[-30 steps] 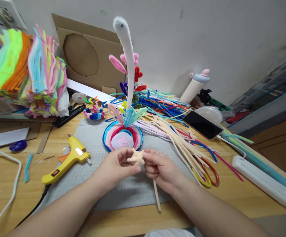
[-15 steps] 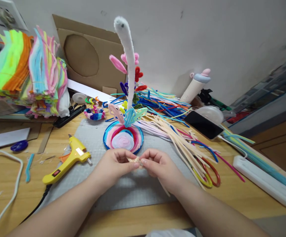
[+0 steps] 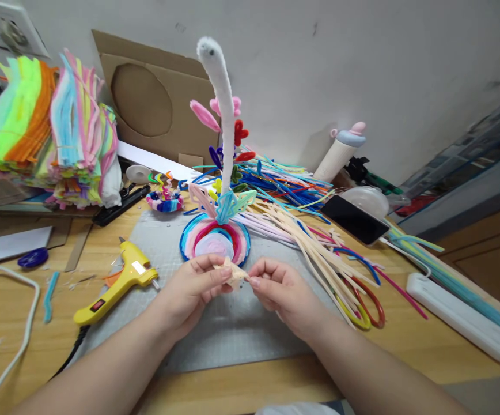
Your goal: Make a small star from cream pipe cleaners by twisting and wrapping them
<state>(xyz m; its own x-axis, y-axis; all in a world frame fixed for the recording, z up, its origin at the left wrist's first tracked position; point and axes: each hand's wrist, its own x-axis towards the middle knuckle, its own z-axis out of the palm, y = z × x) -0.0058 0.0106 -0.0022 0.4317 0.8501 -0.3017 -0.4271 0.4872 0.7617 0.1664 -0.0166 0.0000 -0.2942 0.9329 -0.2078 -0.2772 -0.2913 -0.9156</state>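
Between my hands is a small bent piece of cream pipe cleaner (image 3: 234, 273), partly hidden by my fingers. My left hand (image 3: 200, 288) pinches its body between thumb and fingers. My right hand (image 3: 278, 288) has thumb and forefinger closed on its pointed right tip. Just beyond them a round coiled base (image 3: 185, 246) in blue, pink and white rests on a grey cutting mat (image 3: 215, 349). A tall white fuzzy stem (image 3: 228, 132) rises behind, with pipe-cleaner flowers and pastel looped shapes (image 3: 226, 206) around its lower part.
Left of my hands lies a yellow glue gun (image 3: 118, 285) with a black cord. Loose cream pipe cleaners (image 3: 310, 236), scissors with looped handles (image 3: 373, 305), a phone (image 3: 356, 218) and a white power strip (image 3: 461, 317) are on the right. Bundled pipe cleaners (image 3: 16, 115) stand at back left.
My hands have moved slightly apart, and more of the cream pipe cleaner piece shows between them. The strand that hung below my right hand is no longer visible.
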